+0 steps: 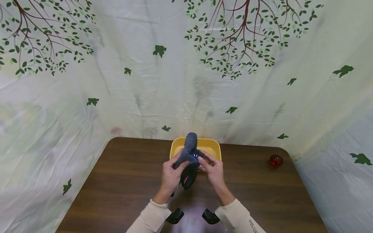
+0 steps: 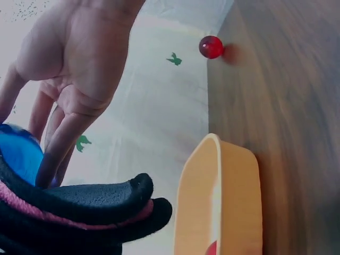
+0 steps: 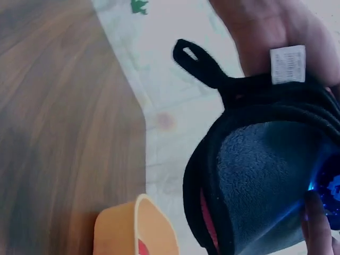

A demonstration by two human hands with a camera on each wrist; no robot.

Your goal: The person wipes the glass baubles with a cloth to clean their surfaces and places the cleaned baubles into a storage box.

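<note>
Above the front of the yellow tray, my left hand [image 1: 171,173] grips a dark grey plush cloth [image 1: 190,142] with black edging, a hanging loop and a white label [image 3: 288,65]. Pink shows between its layers. My right hand [image 1: 215,171] holds a clear blue ball [image 2: 18,154] with its fingers and thumb. Folds of the cloth lie against the ball and cover part of it. In the right wrist view, a fingertip of the right hand presses at the ball's edge, where the blue glows brightly.
Behind the hands, the yellow tray [image 1: 217,152] stands at the table's back edge; something red [image 2: 211,248] shows inside it. A clear red ball [image 1: 276,160] lies near the back right corner of the brown wooden table [image 1: 131,181]. A leaf-printed curtain [image 1: 180,97] hangs behind.
</note>
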